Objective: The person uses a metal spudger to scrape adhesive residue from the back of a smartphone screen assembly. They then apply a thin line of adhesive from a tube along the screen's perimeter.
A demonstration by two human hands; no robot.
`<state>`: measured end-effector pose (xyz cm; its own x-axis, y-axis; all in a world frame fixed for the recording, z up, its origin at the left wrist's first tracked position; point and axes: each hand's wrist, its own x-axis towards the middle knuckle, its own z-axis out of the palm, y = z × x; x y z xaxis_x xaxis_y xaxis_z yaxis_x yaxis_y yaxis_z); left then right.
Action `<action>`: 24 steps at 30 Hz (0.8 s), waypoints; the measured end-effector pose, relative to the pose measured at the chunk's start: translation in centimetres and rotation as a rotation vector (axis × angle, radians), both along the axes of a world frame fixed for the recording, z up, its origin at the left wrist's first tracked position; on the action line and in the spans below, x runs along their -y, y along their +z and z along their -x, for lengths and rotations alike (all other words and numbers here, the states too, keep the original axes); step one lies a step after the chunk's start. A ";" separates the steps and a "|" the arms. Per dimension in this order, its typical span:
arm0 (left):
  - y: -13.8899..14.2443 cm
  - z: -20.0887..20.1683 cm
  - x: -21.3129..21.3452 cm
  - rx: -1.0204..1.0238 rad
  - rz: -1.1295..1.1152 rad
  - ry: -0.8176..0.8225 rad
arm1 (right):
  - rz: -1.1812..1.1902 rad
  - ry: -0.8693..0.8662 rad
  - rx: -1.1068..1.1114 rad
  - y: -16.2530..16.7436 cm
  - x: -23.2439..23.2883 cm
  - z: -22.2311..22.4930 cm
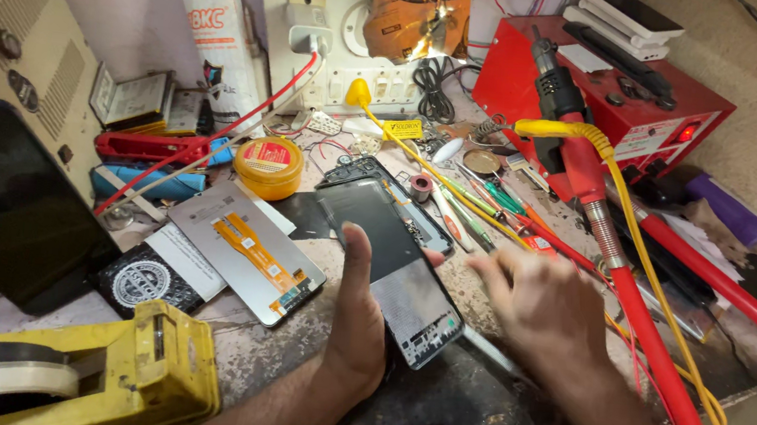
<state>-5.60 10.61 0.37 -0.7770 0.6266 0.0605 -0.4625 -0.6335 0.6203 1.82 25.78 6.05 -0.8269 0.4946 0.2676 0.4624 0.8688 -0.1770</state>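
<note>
A person's left hand (pixel 358 318) grips a dark phone screen panel (pixel 392 261) near the middle of a cluttered repair surface (pixel 289 353), thumb up along its left edge. The right hand (pixel 542 305), blurred, hovers just beside the panel's right edge with fingers loosely spread, holding nothing visible. An opened phone body (pixel 416 209) lies under the panel's far end. To the left lies a silver display back with an orange ribbon cable (pixel 248 250); a yellow tape dispenser (pixel 80 378) crowds the near-left corner. A red hose (pixel 654 354) and yellow cable (pixel 647 241) run past the right hand.
</note>
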 end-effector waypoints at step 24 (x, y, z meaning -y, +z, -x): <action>-0.3 1.5 0.3 0.031 0.035 -0.163 | 1.035 0.251 -0.538 -1.9 -5.1 3.4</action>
<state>-7.11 10.32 0.07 -0.6662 0.7457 0.0140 -0.5766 -0.5269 0.6245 -1.59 30.90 4.18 -0.8352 0.5200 0.1790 -0.0481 0.2551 -0.9657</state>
